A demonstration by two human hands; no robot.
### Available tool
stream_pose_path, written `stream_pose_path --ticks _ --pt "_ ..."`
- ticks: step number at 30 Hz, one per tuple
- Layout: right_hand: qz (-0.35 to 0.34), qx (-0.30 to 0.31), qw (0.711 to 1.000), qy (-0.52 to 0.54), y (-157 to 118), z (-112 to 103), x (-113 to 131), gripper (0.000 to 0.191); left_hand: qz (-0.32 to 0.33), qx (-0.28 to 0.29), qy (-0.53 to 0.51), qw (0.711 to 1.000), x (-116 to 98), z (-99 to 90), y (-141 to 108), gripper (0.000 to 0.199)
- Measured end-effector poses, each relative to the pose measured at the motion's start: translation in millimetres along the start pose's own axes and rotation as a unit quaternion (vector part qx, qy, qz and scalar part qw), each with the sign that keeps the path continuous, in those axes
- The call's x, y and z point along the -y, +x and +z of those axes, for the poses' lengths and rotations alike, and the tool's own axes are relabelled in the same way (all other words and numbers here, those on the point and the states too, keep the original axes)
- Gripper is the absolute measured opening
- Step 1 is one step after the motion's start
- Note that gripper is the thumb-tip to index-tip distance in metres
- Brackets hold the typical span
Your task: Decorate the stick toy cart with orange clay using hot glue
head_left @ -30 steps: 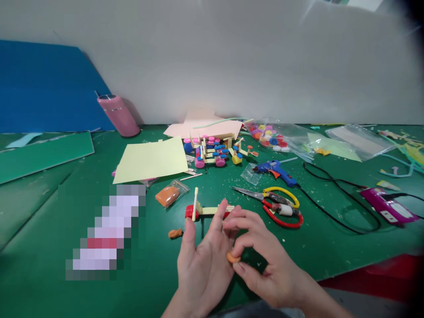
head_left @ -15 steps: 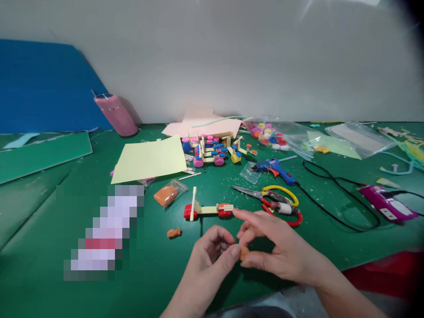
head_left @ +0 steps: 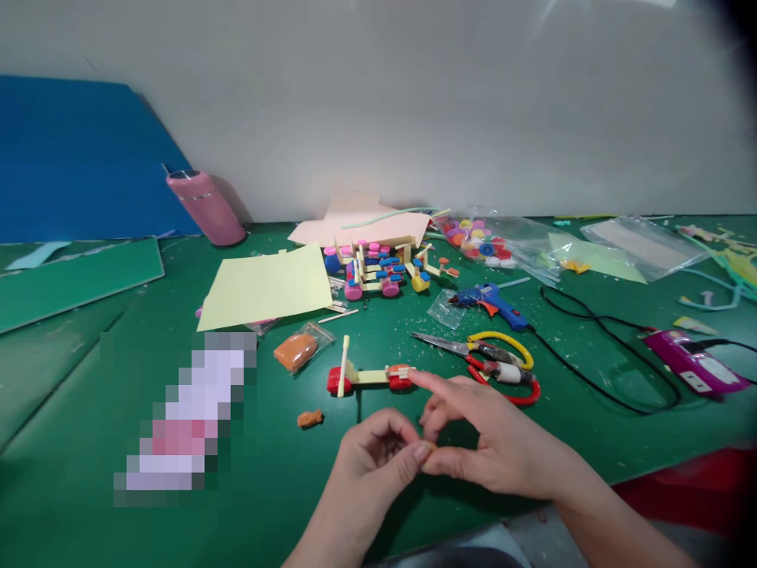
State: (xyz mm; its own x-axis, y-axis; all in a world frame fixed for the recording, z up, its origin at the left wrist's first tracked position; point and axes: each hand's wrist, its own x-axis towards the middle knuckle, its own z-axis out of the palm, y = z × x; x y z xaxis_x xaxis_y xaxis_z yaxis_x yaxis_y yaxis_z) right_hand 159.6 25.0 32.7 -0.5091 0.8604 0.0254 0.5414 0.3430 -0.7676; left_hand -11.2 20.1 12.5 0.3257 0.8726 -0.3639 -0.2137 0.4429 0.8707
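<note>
My left hand (head_left: pixel 384 454) and my right hand (head_left: pixel 482 434) meet low in the middle of the view. Between their fingertips they pinch a small piece of orange clay (head_left: pixel 434 446), mostly hidden by the fingers. The right index finger stretches forward over the red-wheeled end of a small toy scooter (head_left: pixel 371 376) made of pale sticks; whether it touches is hard to tell. Left of the hands lies a loose lump of orange clay (head_left: pixel 310 418). Behind that lump is a plastic bag holding an orange clay block (head_left: pixel 297 351).
Scissors (head_left: pixel 497 355) with yellow and red handles lie beyond my right hand. Behind them are a blue glue gun (head_left: pixel 488 301) and its cord, running to a purple power strip (head_left: pixel 691 361). Farther back stand several toy vehicles (head_left: pixel 378 272), yellow paper (head_left: pixel 266 288) and a pink bottle (head_left: pixel 206 207).
The fingertips have closed in on the orange clay, so less of it shows. My right index finger has moved slightly left, over the scooter's right end.
</note>
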Motion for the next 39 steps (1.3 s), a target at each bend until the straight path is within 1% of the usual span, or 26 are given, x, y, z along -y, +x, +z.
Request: stream_pose_path --ticks 3,6,8,12,16,18,20,22,25,28,30,33,34,37,39 --pt "-0.004 -0.016 1.000 -0.005 2.5 1.2 -0.9 0.063 -0.019 -0.043 -0.082 0.996 1.8 3.1 1.7 0.017" --pt "-0.014 -0.065 0.997 -0.039 4.2 2.9 -2.5 0.063 -0.042 -0.057 -0.173 0.982 4.5 2.6 6.4 0.017" --pt "-0.028 -0.096 0.993 -0.068 5.2 6.0 -4.1 0.063 -0.055 -0.068 -0.211 0.974 5.5 1.3 9.9 0.015" --pt "-0.055 -0.137 0.984 -0.096 9.6 19.2 -7.4 0.048 -0.069 -0.079 -0.243 0.964 5.1 1.1 13.2 0.011" --pt "-0.060 -0.188 0.977 -0.076 15.6 31.5 -10.7 0.027 -0.066 -0.077 -0.275 0.956 3.8 3.4 13.1 0.007" --pt "-0.057 -0.196 0.977 -0.056 17.4 32.8 -12.0 0.023 -0.064 -0.076 -0.299 0.949 3.2 3.1 13.0 0.005" --pt "-0.058 -0.193 0.979 -0.034 18.3 31.0 -12.5 0.023 -0.068 -0.074 -0.314 0.944 2.4 1.9 12.5 0.010" --pt "-0.059 -0.183 0.981 -0.019 18.5 27.2 -12.2 0.024 -0.069 -0.065 -0.298 0.950 1.4 0.5 11.8 0.014" --pt "-0.063 -0.146 0.987 -0.016 18.7 21.4 -11.2 0.025 -0.068 -0.038 -0.225 0.971 0.6 -0.8 11.9 0.013" --pt "-0.070 -0.117 0.990 -0.017 18.9 18.0 -11.6 0.024 -0.071 -0.018 -0.169 0.983 0.9 -1.2 14.9 0.012" --pt "-0.071 -0.114 0.991 -0.010 19.0 17.5 -13.1 0.029 -0.070 -0.025 -0.156 0.985 0.9 -1.1 17.4 0.013" --pt "-0.062 -0.114 0.992 0.007 20.0 18.6 -15.8 0.045 -0.069 -0.048 -0.153 0.985 -0.6 -0.4 19.8 0.012" --pt "-0.059 -0.115 0.992 0.012 20.6 19.2 -16.4 0.045 -0.068 -0.051 -0.149 0.985 -1.4 -0.2 20.1 0.012" --pt "-0.056 -0.124 0.990 0.027 22.9 20.8 -17.6 0.028 -0.066 -0.050 -0.121 0.989 -3.7 0.2 20.2 0.012" --pt "-0.057 -0.136 0.988 0.041 24.2 21.6 -18.6 0.023 -0.064 -0.048 -0.117 0.990 -4.6 -0.1 19.9 0.014"
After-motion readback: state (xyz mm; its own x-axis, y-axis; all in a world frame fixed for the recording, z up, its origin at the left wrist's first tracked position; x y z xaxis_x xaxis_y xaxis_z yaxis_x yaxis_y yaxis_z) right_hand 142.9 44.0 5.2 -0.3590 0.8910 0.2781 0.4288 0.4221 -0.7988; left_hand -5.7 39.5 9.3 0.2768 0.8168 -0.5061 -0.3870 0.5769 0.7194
